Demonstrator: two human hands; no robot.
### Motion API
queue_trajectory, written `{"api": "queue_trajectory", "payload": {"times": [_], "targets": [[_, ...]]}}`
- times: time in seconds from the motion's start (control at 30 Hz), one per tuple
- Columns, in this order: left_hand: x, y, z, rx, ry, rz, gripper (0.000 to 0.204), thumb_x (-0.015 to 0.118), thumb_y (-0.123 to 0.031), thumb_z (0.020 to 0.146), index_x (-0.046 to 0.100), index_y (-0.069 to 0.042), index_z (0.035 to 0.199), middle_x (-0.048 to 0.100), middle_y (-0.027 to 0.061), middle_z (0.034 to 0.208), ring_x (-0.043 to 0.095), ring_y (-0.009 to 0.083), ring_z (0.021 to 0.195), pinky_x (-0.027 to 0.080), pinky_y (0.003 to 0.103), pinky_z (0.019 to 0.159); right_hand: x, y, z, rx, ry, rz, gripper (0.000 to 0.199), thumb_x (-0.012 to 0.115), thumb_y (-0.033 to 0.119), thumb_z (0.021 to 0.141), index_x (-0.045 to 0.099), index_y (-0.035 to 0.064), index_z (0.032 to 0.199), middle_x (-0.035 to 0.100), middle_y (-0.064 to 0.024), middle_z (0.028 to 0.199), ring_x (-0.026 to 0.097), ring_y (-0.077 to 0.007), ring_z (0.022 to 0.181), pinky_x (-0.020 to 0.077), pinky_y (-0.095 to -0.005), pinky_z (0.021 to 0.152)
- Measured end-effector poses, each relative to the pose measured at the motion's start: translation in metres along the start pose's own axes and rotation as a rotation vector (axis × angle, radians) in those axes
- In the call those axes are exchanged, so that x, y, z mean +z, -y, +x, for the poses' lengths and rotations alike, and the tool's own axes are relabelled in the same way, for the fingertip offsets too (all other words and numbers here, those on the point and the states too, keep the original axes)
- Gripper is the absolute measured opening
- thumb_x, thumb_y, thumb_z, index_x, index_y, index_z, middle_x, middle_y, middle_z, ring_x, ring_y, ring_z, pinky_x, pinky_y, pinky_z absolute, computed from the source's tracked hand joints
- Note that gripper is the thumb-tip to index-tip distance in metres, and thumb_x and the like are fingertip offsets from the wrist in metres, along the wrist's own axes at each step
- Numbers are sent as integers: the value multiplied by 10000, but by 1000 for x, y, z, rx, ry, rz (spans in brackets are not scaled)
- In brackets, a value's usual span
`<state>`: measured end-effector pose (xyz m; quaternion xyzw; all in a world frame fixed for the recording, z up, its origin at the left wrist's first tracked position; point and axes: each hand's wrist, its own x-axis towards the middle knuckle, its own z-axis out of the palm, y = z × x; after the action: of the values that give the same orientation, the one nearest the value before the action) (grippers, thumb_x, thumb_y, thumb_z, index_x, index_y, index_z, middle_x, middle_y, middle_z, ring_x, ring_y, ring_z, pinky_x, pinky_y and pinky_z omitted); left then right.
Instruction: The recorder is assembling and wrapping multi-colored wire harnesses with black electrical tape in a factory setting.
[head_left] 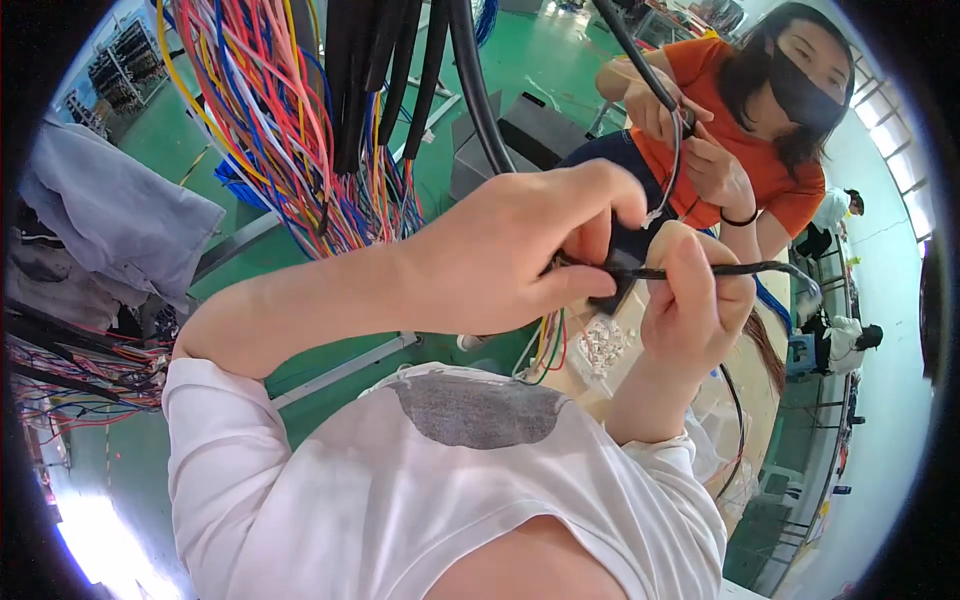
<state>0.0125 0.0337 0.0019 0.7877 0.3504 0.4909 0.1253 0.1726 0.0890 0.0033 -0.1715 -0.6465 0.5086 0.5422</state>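
Green floor shows in patches between the stands, while a tan table strewn with small pale pieces fills the space below and beyond the right hand. Room for moving is tight: on the left, a thick hanging bundle of coloured wires and several black sleeves come down near the left forearm. Ahead on the right, a co-worker in an orange shirt works on another cable, just past the fingers.

The black cable lies between the two hands, in front of the chest. It is thin and dark, runs nearly level, and past the right hand bends downward to a paler end. The right hand is closed around it, thumb against curled fingers. The left hand is half open at its other side, thumb extended and forefinger arched; how firmly it grips cannot be told.
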Motion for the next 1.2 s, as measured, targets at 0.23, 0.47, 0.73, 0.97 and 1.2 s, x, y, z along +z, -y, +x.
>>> {"api": "queue_trajectory", "payload": {"times": [0.23,0.47,0.73,0.97,1.2], "targets": [[-4,-7,22,-203,222,292,439,685,-30,616,496,-43,1013,545,99,806,567,237,688,461,263,575,-15,-6,2,-103,323,11,96,520,24,784,547,-43,846,525,-96,679,475,-126,567,345,-210,493],[-20,-13,36,-456,304,-428,284,647,-68,728,445,-16,921,515,20,809,514,58,700,449,208,606,-2,0,8,99,40,405,233,467,107,830,459,22,613,412,-33,514,334,-90,421,219,-217,405],[-6,-25,9,218,31,374,281,701,-117,676,484,-28,831,524,126,848,543,250,729,446,288,650,-5,-2,15,276,-27,554,297,479,150,834,451,47,556,359,-4,434,276,-76,356,181,-229,365],[-9,-14,13,95,45,185,340,710,-94,650,479,15,874,483,79,695,521,206,566,446,258,528,-2,2,12,167,-66,265,338,440,112,840,408,56,509,308,1,407,290,-85,394,203,-234,383],[-4,-7,33,-206,193,227,327,639,-126,646,498,-11,918,526,164,816,530,316,794,423,365,684,4,2,10,3,29,135,157,533,68,796,528,-39,681,491,-42,577,330,-42,440,220,-176,407]]}}
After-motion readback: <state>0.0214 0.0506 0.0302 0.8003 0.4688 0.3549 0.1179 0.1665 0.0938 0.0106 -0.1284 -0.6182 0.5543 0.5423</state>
